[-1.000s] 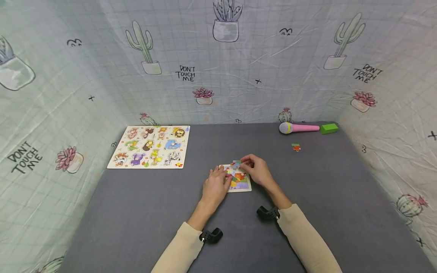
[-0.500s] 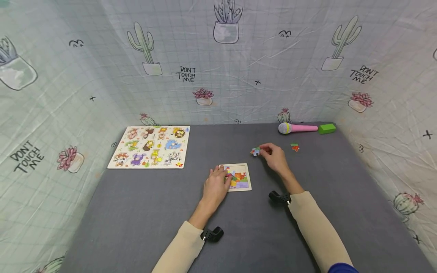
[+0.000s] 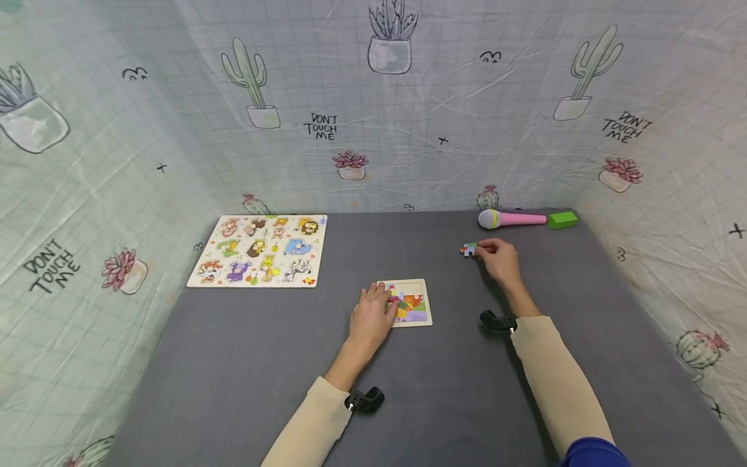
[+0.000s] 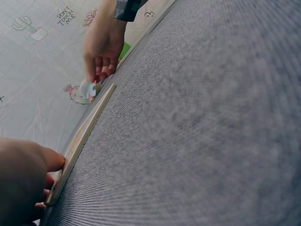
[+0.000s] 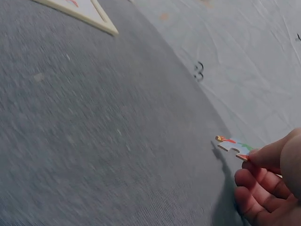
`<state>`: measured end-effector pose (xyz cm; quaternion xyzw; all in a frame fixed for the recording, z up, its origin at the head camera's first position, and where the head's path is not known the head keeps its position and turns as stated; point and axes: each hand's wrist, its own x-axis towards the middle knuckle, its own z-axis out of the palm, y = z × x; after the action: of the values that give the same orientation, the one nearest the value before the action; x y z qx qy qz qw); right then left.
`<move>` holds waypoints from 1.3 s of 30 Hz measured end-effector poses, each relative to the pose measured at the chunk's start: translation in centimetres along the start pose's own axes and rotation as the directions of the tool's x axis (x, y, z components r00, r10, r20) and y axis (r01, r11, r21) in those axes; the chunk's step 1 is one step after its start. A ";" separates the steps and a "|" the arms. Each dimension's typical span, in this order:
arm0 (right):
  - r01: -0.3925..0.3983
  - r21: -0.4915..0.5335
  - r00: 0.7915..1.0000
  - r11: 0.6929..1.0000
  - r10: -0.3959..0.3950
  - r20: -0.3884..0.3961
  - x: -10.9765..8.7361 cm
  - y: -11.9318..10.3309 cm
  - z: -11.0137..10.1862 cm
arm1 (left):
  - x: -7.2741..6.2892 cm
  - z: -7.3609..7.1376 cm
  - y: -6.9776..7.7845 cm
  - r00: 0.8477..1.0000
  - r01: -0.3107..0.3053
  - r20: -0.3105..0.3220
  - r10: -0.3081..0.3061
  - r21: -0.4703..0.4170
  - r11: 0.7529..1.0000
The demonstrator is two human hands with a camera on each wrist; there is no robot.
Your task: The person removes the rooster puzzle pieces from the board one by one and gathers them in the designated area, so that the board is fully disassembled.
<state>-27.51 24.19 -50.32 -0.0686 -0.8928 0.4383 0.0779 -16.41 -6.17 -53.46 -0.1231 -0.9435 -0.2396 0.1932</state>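
Note:
My right hand [image 3: 500, 262] pinches a small jigsaw puzzle piece [image 5: 233, 147] between thumb and fingers, at the right of the table. In the right wrist view the piece is tilted above the cloth, its pale blue, red and green print showing. My left hand [image 3: 371, 315] rests with extended fingers over the left side of a wooden puzzle tray [image 3: 428, 305], hiding that part. In the left wrist view its thumb touches the tray's edge [image 4: 83, 140]. Colourful pieces fill the lower part of the tray, and its upper right shows bare wood.
At the back left lies a white animal peg puzzle board [image 3: 257, 251]. A pink toy microphone [image 3: 513, 219] and a green block [image 3: 562, 220] lie at the back right, beyond my right hand. A printed cloth wall [image 3: 403, 162] encloses the grey table [image 3: 327, 363].
My right hand has lifted the puzzle piece away from the tray and carried it right and back. It now covers the spot where another loose piece lay. My left hand stays on the tray.

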 end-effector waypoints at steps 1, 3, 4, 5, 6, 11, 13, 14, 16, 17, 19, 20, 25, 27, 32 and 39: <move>-0.008 0.000 1.000 1.000 0.008 -0.014 0.1 0.2 -0.2 | 0.0 0.0 0.0 1.000 0.001 0.002 -0.001 0.002 1.000; -0.023 0.003 0.999 1.000 0.023 -0.036 0.3 0.5 -0.5 | 0.0 0.0 0.0 1.000 0.001 0.007 -0.001 0.007 1.000; -0.030 0.003 0.999 1.000 0.030 -0.042 0.3 0.7 -0.6 | 0.0 0.0 0.0 1.000 0.001 0.010 -0.001 0.007 1.000; -0.038 0.005 0.998 0.999 0.039 -0.048 0.4 0.8 -0.7 | 0.0 0.0 0.1 1.000 0.000 0.011 0.000 0.007 1.000; -0.046 0.004 0.998 0.999 0.046 -0.053 0.4 0.9 -0.8 | 0.0 0.0 0.1 1.000 -0.001 0.009 0.001 0.006 1.000; -0.079 -0.016 0.994 0.997 0.078 -0.071 0.7 1.4 -1.3 | 0.1 0.0 0.1 1.000 0.001 0.007 -0.001 0.005 1.000; -0.086 -0.033 0.993 0.996 0.083 -0.078 0.9 1.6 -1.5 | 0.1 0.0 0.1 1.000 0.003 0.009 -0.003 0.010 1.000; -0.088 -0.041 0.993 0.995 0.085 -0.079 0.9 1.7 -1.6 | 0.1 0.0 0.1 1.000 0.004 0.011 -0.004 0.011 1.000; -0.088 -0.054 0.993 0.995 0.084 -0.079 1.1 1.8 -1.6 | 0.2 -0.1 0.1 1.000 0.006 0.014 -0.007 0.013 1.000; -0.088 -0.059 0.993 0.994 0.083 -0.079 1.1 1.8 -1.7 | 0.2 -0.1 0.1 1.000 0.006 0.013 -0.007 0.012 1.000; -0.089 -0.068 0.993 0.994 0.084 -0.078 1.1 1.9 -1.7 | 0.1 0.0 0.1 1.000 0.006 0.012 -0.006 0.012 1.000; -0.093 -0.069 0.993 0.993 0.088 -0.075 1.1 1.9 -1.7 | 0.1 0.0 0.1 1.000 0.005 0.011 -0.005 0.011 1.000; -0.089 -0.138 0.995 0.986 0.081 -0.059 0.9 1.7 -1.6 | 0.0 0.0 0.0 1.000 0.000 0.009 0.000 0.004 1.000; -0.073 -0.183 0.997 0.980 0.066 -0.044 0.8 1.6 -1.5 | -0.1 0.0 0.0 1.000 -0.003 0.007 0.003 0.003 1.000; -0.044 -0.236 0.999 0.971 0.041 -0.017 0.8 1.4 -1.2 | 0.0 0.1 0.0 1.000 -0.002 0.009 0.002 0.007 1.000; -0.030 -0.246 0.999 0.969 0.026 -0.020 1.1 1.7 -1.1 | 0.0 0.2 0.0 1.000 -0.006 0.012 0.006 0.008 1.000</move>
<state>-28.25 26.30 -50.96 -0.0939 -0.9386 0.3245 0.0701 -16.46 -6.12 -53.60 -0.1264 -0.9452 -0.2344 0.1889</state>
